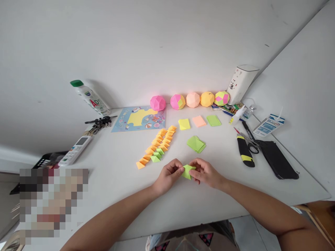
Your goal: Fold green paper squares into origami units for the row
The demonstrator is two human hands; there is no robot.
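Sitting against white walls (125, 52), the white table (104, 160) carries five paper balls (157, 103) along its back. A bottle (91, 98) and remote control (75, 150) lie toward the left side; scissors (253, 148), a black-and-yellow cutter (245, 151) and a black pouch (278, 160) toward the right.

Both forearms reach in from the near side, angled inward. Left hand (169, 176) and right hand (206, 173) meet low over the table, fingers bent, each pinching one side of the green folded paper (186, 172).

Just beyond: loose green sheets (196, 144). Beyond the left hand, slanting rows of orange folded pieces (157, 141), with green folded pieces (159, 153) at the near end of one row. Bare tabletop shows between remote control and rows, also between right hand and cutter. Near edge crosses below the hands; right edge runs diagonally past the pouch.
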